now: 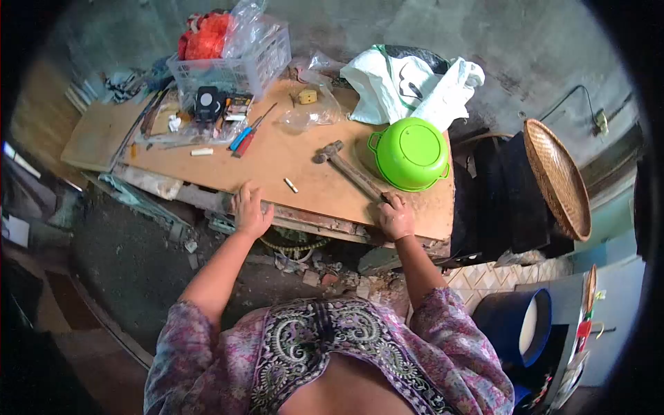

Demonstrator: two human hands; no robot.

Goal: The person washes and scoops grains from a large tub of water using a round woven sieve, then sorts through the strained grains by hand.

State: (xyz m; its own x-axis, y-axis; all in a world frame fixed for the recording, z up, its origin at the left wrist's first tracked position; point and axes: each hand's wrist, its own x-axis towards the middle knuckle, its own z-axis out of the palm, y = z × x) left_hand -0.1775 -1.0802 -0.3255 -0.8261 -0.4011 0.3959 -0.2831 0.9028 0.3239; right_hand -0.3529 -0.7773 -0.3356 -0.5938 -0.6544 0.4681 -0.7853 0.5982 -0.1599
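My right hand (pixel 396 217) is at the front edge of the wooden table (pixel 270 162), its fingers wrapped round the handle end of a hammer (pixel 354 175). The hammer lies slanted on the tabletop, its metal head up and to the left. Close beside the handle sits an upside-down bright green basin (pixel 413 153). My left hand (pixel 250 211) rests on the table's front edge with its fingers apart, holding nothing. Between my hands a small white stick (pixel 290 185) lies on the wood.
Screwdrivers with blue (pixel 240 138) and red handles lie at the left, near a black device (pixel 209 104). Behind are a plastic crate (pixel 270 62) and a white sack (pixel 387 83). A woven tray (pixel 559 180) stands at the right, above a blue drum (pixel 487 319).
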